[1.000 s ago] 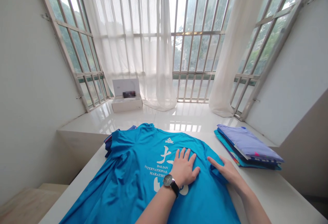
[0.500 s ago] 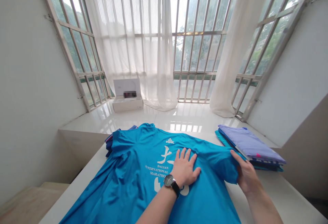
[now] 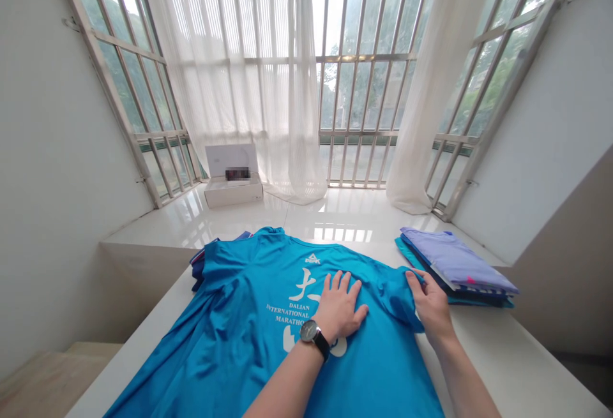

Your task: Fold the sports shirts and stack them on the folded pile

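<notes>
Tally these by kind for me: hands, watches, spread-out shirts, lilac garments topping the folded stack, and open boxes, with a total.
Hands: 2, left hand and right hand
Watch: 1
Blue shirt: 1
Lilac garment: 1
White box: 1
Total: 6

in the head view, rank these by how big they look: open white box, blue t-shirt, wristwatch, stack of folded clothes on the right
Largest to smallest, as they look in the head view:
1. blue T-shirt, running past the bottom edge
2. stack of folded clothes
3. open white box
4. wristwatch
</notes>
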`<state>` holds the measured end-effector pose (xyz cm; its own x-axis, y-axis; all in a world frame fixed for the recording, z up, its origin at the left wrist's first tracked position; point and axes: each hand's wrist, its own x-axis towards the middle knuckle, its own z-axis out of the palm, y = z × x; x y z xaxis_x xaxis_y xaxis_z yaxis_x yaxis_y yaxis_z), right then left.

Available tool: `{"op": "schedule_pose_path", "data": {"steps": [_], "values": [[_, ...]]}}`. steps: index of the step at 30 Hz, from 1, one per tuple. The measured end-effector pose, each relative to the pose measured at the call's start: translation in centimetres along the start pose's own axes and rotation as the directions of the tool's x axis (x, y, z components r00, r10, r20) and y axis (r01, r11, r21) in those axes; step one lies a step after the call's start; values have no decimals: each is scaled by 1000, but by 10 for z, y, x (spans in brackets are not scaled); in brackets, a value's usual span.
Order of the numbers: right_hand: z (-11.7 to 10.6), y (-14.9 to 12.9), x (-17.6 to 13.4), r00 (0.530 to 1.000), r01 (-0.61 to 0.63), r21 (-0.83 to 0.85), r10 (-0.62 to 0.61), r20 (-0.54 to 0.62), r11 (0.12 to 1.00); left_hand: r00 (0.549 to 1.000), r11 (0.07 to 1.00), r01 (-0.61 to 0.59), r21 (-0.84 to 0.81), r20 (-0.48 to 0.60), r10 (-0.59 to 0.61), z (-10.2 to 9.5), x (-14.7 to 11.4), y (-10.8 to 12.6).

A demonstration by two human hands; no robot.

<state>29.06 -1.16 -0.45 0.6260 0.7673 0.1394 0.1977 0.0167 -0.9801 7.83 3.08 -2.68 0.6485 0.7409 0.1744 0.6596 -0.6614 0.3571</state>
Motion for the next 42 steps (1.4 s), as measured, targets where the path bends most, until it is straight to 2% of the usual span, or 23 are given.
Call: {"op": "schedule_pose_path", "data": {"steps": [3,5,9,11,14,15,16,17,19,20,22,25,27,30,32,36,38,41,42], "values": [[5,-1,-2,973,-179,214,141,183,960,994,996,-2,-87,-111,-8,-5,3,8],[7,-2,-3,929,-281,291,183,322,915,987,968,-32,-249,-162,-9,-8,4,15],[13,-11,-14,872,-330,336,148,466,882,992,811,-53,-582,-123,-23,-8,6,25],[18,-17,-21,840,-324,336,105,532,884,992,743,-39,-668,-114,-50,-5,7,25],[21,-22,-28,759,-345,356,35,650,868,981,624,-47,-780,-152,-117,1,13,18],[21,-22,-28,754,-344,361,26,656,867,979,563,-18,-826,-128,-158,2,16,15],[20,-20,-26,775,-321,355,28,631,878,976,480,38,-876,-71,-207,2,18,12],[20,-16,-22,822,-262,324,34,569,909,968,384,106,-917,7,-251,1,19,10],[20,-5,-11,922,-91,190,11,386,978,946,207,213,-955,149,-287,-2,20,7],[22,2,-4,951,-18,107,-16,310,994,938,142,238,-961,189,-292,-4,20,6],[26,13,10,966,62,-7,-59,253,998,929,57,251,-966,224,-294,-8,18,7],[36,25,29,941,116,-72,-86,328,991,926,-43,243,-969,245,-286,-12,15,8],[42,28,40,917,175,-112,-121,381,978,926,-48,243,-969,246,-287,-12,13,8],[47,33,55,891,262,-162,-174,420,951,900,7,292,-956,272,-340,-14,13,6],[49,36,64,884,303,-201,-197,424,931,874,26,321,-947,286,-392,-15,13,3],[53,44,81,888,363,-289,-234,396,886,826,3,303,-953,261,-499,-14,17,-3],[55,49,87,891,382,-333,-249,379,862,807,85,303,-949,208,-553,-10,19,-8],[58,56,92,896,398,-399,-257,362,826,792,288,314,-905,82,-605,-3,23,-17],[58,58,92,899,399,-422,-257,354,814,788,328,313,-891,51,-614,-2,24,-19]]}}
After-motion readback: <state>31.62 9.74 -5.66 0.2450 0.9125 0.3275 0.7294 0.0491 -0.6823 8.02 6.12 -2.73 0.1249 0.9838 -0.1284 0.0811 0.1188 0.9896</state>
